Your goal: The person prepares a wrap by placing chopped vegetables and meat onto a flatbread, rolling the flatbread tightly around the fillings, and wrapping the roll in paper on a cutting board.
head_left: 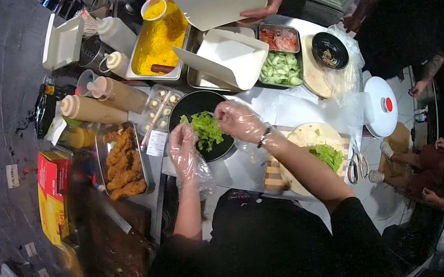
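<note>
Green lettuce [208,131] hangs between my two hands, over a black bowl [192,103]. My left hand [183,146], in a clear plastic glove, pinches the leaf on its left side. Also gloved, my right hand [239,121] has its fingers closed on the lettuce's right side. Under my right forearm, a flatbread [306,135] lies on a striped wooden board [273,175], with more lettuce [328,157] on top. Scissors [357,167] lie at the board's right.
Fried chicken [122,164] fills a metal tray at left, near sauce bottles [93,108]. Beyond stand yellow rice [161,37], an open white box [235,57], cucumber slices [281,68] and tomatoes [279,39]. Another person's hand [269,1] holds a box lid; a white lidded pot [379,106] stands right.
</note>
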`<state>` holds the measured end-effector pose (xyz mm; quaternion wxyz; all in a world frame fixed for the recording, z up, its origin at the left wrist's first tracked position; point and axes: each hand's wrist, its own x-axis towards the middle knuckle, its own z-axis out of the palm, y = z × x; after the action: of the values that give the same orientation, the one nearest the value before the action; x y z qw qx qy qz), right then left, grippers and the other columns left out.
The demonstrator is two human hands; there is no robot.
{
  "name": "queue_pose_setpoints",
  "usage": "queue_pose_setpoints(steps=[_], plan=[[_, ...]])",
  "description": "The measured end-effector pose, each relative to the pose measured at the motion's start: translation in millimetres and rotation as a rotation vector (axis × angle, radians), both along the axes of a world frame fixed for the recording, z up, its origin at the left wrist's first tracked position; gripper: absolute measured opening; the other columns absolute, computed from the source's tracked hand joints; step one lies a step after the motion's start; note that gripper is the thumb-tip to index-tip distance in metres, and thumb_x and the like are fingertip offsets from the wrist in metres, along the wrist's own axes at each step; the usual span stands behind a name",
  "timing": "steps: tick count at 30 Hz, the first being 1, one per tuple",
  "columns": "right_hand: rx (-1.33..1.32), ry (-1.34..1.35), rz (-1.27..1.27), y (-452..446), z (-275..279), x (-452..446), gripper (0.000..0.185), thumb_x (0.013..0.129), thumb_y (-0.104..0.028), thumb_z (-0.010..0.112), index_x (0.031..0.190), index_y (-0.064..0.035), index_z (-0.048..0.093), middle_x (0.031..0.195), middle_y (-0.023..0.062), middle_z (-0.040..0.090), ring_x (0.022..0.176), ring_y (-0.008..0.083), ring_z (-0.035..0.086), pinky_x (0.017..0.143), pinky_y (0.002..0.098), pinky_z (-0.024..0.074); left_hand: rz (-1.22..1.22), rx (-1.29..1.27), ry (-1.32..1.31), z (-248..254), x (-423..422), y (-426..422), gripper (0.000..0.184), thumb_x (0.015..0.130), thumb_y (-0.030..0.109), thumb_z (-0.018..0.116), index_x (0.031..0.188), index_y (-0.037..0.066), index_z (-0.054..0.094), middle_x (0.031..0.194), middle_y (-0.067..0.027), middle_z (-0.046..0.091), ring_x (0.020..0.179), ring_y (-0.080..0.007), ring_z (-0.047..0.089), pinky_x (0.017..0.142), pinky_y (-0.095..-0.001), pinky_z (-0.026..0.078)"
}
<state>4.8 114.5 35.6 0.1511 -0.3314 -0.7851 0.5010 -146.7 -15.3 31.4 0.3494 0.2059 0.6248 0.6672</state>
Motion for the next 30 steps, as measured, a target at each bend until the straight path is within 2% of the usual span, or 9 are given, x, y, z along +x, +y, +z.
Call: queue_pose_setpoints(steps=[2, 5, 10, 17, 18, 21, 25, 29, 30], plan=[[0.421, 0.185, 0.010, -3, -15, -12, 0.030, 0.079, -0.001, 0.063, 0.109, -0.0057, 0.061, 0.106, 0.0107, 0.063, 0.100, 0.0251, 0.063, 0.083, 0.0375, 0.0528, 0.108, 0.009, -0.137, 14, 7, 6, 0.045, 0.097, 0.022, 0.061, 0.134, 0.001, 0.047, 0.121, -0.0116, 0.059, 0.108, -0.0177, 0.058, 0.094, -0.0315, 0.047], [0.175, 0.251, -0.065, -22, 20, 19, 0.042, 0.078, 0.000, 0.061, 0.119, -0.0057, 0.057, 0.118, 0.0160, 0.058, 0.110, 0.0306, 0.059, 0.091, 0.0390, 0.0504, 0.315, 0.147, -0.113, 19, 19, 21, 0.051, 0.098, 0.028, 0.058, 0.141, 0.006, 0.039, 0.129, -0.0147, 0.054, 0.114, -0.0218, 0.055, 0.098, -0.0363, 0.043], [0.511, 0.158, -0.045, -80, 77, 81, 0.059, 0.074, -0.014, 0.071, 0.128, 0.0007, 0.052, 0.121, 0.0220, 0.056, 0.111, 0.0354, 0.058, 0.092, 0.0412, 0.0502, 0.393, 0.263, 0.145, 32, 59, 43, 0.075, 0.093, 0.012, 0.055, 0.153, 0.009, 0.010, 0.151, -0.0187, 0.025, 0.140, -0.0313, 0.028, 0.115, -0.0464, 0.023], [0.586, -0.212, -0.030, -107, 48, 115, 0.021, 0.079, -0.014, 0.062, 0.098, -0.0048, 0.062, 0.072, 0.0085, 0.061, 0.064, 0.0275, 0.063, 0.056, 0.0406, 0.0514, -0.024, 0.373, 0.110, 39, 141, 56, 0.063, 0.095, 0.015, 0.060, 0.147, 0.001, 0.028, 0.147, -0.0164, 0.038, 0.132, -0.0270, 0.040, 0.111, -0.0393, 0.032], [0.891, -0.365, -0.047, -116, 66, 113, 0.021, 0.080, -0.015, 0.059, 0.098, -0.0059, 0.061, 0.063, 0.0053, 0.056, 0.056, 0.0231, 0.060, 0.048, 0.0391, 0.0474, -0.169, 0.249, -0.198, 39, 143, 55, 0.052, 0.095, 0.019, 0.060, 0.140, 0.001, 0.041, 0.141, -0.0108, 0.046, 0.122, -0.0199, 0.048, 0.099, -0.0317, 0.042], [0.769, -0.087, -0.066, -126, 65, 130, 0.024, 0.080, -0.019, 0.061, 0.100, -0.0055, 0.061, 0.068, 0.0062, 0.058, 0.059, 0.0221, 0.061, 0.049, 0.0387, 0.0477, -0.780, 0.131, -0.239, 46, 145, 57, 0.060, 0.100, 0.043, 0.047, 0.139, -0.003, 0.045, 0.142, -0.0127, 0.050, 0.130, -0.0232, 0.048, 0.108, -0.0371, 0.036], [1.213, -0.082, -0.162, -138, 52, 152, 0.023, 0.084, -0.022, 0.057, 0.101, -0.0064, 0.060, 0.072, 0.0040, 0.058, 0.060, 0.0194, 0.060, 0.047, 0.0374, 0.0452, -0.741, 0.393, -0.252, 73, 188, 57, 0.076, 0.100, 0.042, 0.044, 0.157, 0.012, 0.003, 0.164, -0.0004, -0.002, 0.150, -0.0190, 0.000, 0.119, -0.0398, 0.014], [1.317, -0.288, -0.243, -153, 44, 169, 0.028, 0.084, -0.025, 0.057, 0.104, -0.0066, 0.065, 0.078, 0.0085, 0.063, 0.062, 0.0239, 0.062, 0.054, 0.0362, 0.0500, -0.771, 0.488, -0.257, 59, 210, 65, 0.063, 0.101, 0.037, 0.045, 0.148, -0.003, 0.031, 0.147, -0.0192, 0.043, 0.136, -0.0256, 0.040, 0.114, -0.0418, 0.030], [1.322, -0.280, -0.249, -153, 45, 173, 0.028, 0.084, -0.025, 0.057, 0.104, -0.0066, 0.065, 0.078, 0.0085, 0.063, 0.062, 0.0239, 0.062, 0.054, 0.0362, 0.0500, -0.724, 0.546, -0.202, 42, 211, 69, 0.049, 0.101, 0.030, 0.047, 0.131, -0.008, 0.050, 0.119, -0.0208, 0.063, 0.112, -0.0263, 0.061, 0.104, -0.0382, 0.043]])
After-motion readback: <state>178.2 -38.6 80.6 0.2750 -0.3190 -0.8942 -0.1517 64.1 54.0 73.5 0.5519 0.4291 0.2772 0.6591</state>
